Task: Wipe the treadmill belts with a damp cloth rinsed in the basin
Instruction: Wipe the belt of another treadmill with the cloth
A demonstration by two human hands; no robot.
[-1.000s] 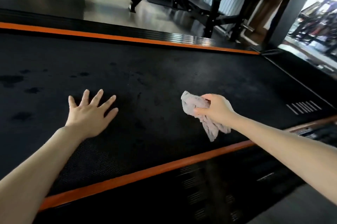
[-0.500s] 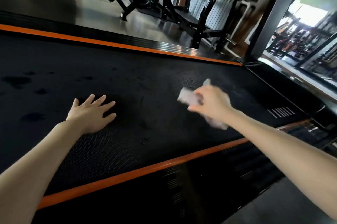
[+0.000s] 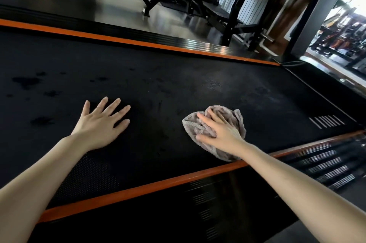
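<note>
The black treadmill belt (image 3: 178,88) runs across the view between two orange side strips. A crumpled grey-pink cloth (image 3: 235,120) lies on the belt near its front edge. My right hand (image 3: 219,134) presses flat on the cloth with the fingers spread. My left hand (image 3: 103,124) rests flat on the bare belt to the left, fingers spread, holding nothing. Dark wet spots (image 3: 25,81) mark the belt at the far left. No basin is in view.
The near orange strip (image 3: 138,189) borders a black side rail (image 3: 217,213) at the front. Beyond the far orange strip (image 3: 158,44) is shiny floor with a black weight bench (image 3: 198,1). A dark pillar (image 3: 315,11) and a window stand at the right.
My right hand held the bunched cloth above the belt, then brought it down; now it presses the cloth flat on the belt. The left hand stayed in place.
</note>
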